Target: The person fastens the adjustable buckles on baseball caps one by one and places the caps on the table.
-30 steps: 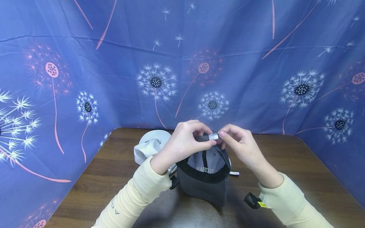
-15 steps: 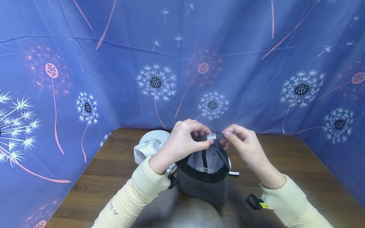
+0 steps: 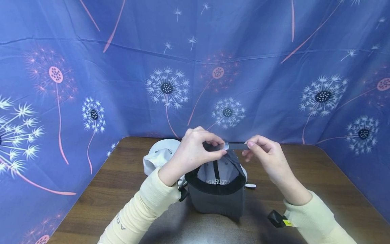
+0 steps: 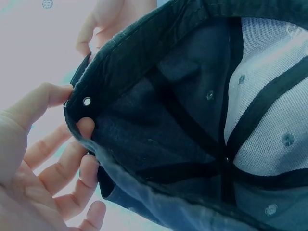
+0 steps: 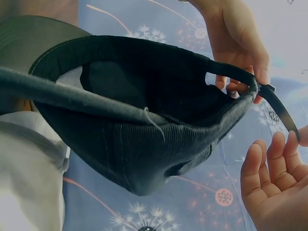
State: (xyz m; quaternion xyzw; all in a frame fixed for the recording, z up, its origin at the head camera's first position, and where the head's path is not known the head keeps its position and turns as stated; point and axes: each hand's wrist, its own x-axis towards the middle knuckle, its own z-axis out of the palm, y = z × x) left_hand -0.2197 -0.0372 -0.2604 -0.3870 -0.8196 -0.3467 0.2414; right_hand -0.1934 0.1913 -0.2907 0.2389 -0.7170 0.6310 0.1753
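A dark grey baseball cap [image 3: 214,205] hangs over the table, its opening turned up and its brim low toward the person. My left hand [image 3: 192,149] pinches the back of the cap by the silver buckle [image 3: 226,146]. In the left wrist view, the thumb lies outside the band and fingers reach around its edge, near a metal eyelet [image 4: 87,101]. The loose end of the cap's strap [image 5: 277,107] sticks out to the right of the buckle. My right hand [image 3: 269,157] pinches its tip between thumb and fingers.
A white cap [image 3: 163,152] lies on the wooden table [image 3: 115,189] at the left, behind my left forearm. Behind the grey cap, something white with a short white strap [image 3: 250,185] shows. A blue dandelion-print cloth [image 3: 268,84] hangs around the table.
My right hand has moved right with the strap end, and a longer length of strap now shows beyond the buckle. My left hand has shifted slightly left, still gripping the cap.
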